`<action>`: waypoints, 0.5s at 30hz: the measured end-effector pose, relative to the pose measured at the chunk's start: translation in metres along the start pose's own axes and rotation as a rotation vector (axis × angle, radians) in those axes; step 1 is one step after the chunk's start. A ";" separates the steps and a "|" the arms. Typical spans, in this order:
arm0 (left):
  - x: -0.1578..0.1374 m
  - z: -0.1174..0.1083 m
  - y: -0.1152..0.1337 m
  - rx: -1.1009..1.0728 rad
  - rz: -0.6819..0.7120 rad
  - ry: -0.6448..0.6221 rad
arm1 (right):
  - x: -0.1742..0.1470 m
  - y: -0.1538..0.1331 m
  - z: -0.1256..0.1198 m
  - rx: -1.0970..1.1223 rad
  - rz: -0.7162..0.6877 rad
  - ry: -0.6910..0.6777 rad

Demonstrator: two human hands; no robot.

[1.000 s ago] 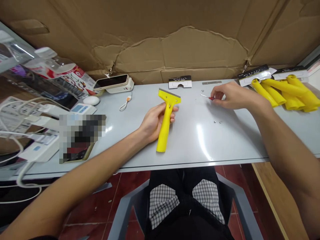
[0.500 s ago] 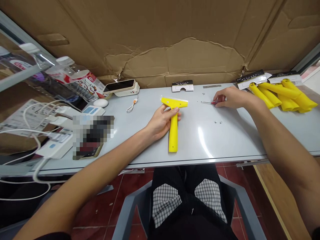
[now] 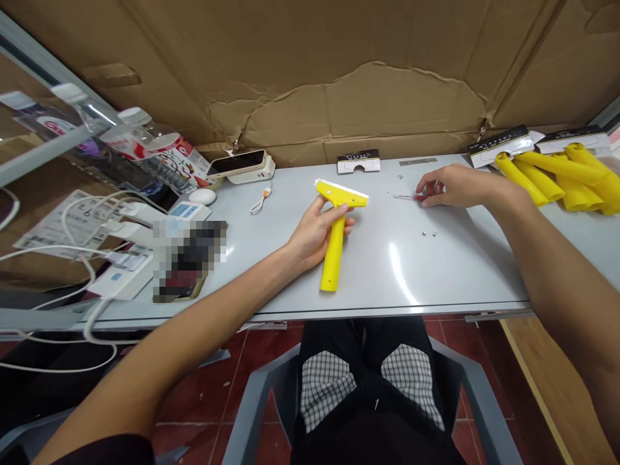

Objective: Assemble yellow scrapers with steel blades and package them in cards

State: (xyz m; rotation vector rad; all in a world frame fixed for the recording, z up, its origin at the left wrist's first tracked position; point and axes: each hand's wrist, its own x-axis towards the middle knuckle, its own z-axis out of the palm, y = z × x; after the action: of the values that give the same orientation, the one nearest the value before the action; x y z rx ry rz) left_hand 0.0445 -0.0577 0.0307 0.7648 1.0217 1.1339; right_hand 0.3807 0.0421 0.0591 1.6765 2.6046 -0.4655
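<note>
My left hand (image 3: 317,236) is closed around the neck of a yellow scraper (image 3: 333,252), its wide head pointing away from me and its handle toward the table's front edge. A pale strip runs along the head's far edge. To the right, my right hand (image 3: 443,186) pinches the red handle of a small screwdriver (image 3: 405,197) whose metal shaft points left, low over the table. Small metal screws (image 3: 429,234) lie nearer to me, and another small metal piece (image 3: 400,176) lies beyond the screwdriver. At the back rests a flat metal blade (image 3: 417,161).
Several yellow handles (image 3: 557,177) are piled at the right by black-and-white card packaging (image 3: 501,145). Another card (image 3: 358,161) stands at the back. On the left are a power strip (image 3: 123,274) with cables, a phone (image 3: 237,165), a short cable (image 3: 260,201) and bottles (image 3: 165,155).
The scraper has tilted slightly in my left hand, its handle end swinging left. My right hand keeps its hold on the screwdriver. The whole view has shifted a little.
</note>
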 end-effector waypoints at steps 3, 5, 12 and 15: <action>-0.001 0.001 0.002 -0.002 -0.008 0.029 | 0.001 -0.001 0.001 -0.020 -0.006 -0.017; 0.000 0.001 0.003 -0.026 -0.024 0.057 | 0.002 -0.002 0.003 -0.036 -0.004 -0.020; -0.002 0.003 0.006 -0.009 -0.068 0.055 | -0.002 -0.007 0.000 -0.037 -0.011 0.017; -0.004 0.003 0.007 0.034 -0.063 0.029 | -0.013 -0.016 -0.007 -0.055 -0.068 0.093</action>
State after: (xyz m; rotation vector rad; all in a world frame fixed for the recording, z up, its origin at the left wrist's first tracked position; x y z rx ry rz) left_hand 0.0448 -0.0595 0.0388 0.7400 1.0842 1.0785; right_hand 0.3726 0.0259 0.0719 1.6360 2.7199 -0.3212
